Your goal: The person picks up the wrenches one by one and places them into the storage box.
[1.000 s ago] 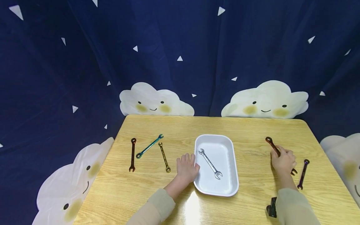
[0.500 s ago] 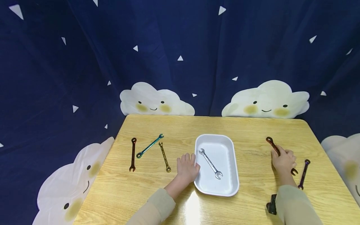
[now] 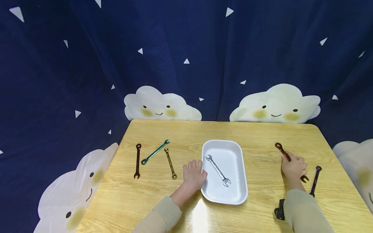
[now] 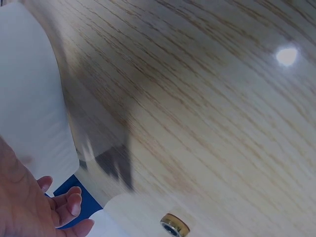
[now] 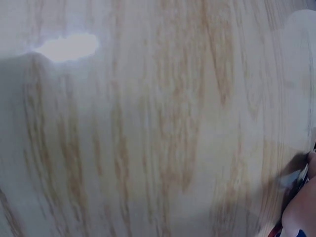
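Note:
My left hand (image 3: 194, 175) rests at the left rim of a white tray (image 3: 244, 181), thumb at the rim, other fingers relaxed outside it. The left wrist view shows those fingers (image 4: 64, 206) loosely bent beside the tray wall (image 4: 34, 94). Inside the tray lies a silver open-ended wrench (image 3: 217, 169). On the right, my right hand (image 3: 293, 167) grips the middle of a dark red combination wrench (image 3: 281, 149), its ring end and open end sticking out either side. Only a sliver of this hand (image 5: 301, 210) appears in the right wrist view.
A purple wrench (image 3: 315, 181) lies right of my right hand. At left are a dark red wrench (image 3: 138, 161), a teal wrench (image 3: 155, 152) and a gold wrench (image 3: 170, 163). A black device (image 3: 280, 210) shows beside my right sleeve. A blue curtain (image 3: 175, 38) hangs behind the table.
Both hands stay in place. My right forearm shifts very slightly left, its sleeve now covering the lower end of the purple wrench.

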A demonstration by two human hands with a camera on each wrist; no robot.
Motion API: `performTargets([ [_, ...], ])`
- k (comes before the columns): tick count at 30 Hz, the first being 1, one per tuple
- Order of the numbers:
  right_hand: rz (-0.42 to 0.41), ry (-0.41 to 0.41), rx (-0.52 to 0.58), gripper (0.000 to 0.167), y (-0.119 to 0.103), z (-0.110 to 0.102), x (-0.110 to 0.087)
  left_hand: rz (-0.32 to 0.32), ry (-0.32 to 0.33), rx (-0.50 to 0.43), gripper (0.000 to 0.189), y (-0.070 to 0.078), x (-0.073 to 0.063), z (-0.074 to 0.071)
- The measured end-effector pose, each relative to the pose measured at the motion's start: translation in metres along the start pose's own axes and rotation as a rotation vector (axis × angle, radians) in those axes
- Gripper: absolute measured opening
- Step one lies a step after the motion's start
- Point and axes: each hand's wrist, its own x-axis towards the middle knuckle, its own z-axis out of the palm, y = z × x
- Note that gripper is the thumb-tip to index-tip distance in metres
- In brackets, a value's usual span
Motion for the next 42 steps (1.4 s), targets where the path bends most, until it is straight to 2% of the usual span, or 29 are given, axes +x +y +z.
performTargets([
  [11, 0.018, 0.031, -0.006, 0.047, 0.004, 0.006, 0.001, 0.0, 0.005, 0.013, 0.031, 0.001, -0.001, -0.001],
  [28, 0.058, 0.011, -0.05, 0.046, -0.004, 0.005, -0.001, 0.0, 0.01, 0.021, 0.03, 0.0, -0.002, -0.002],
  [42, 0.034, 0.005, -0.086, 0.045, -0.006, 0.004, -0.002, -0.002, 0.001, 0.013, 0.032, 0.0, -0.001, -0.002],
])
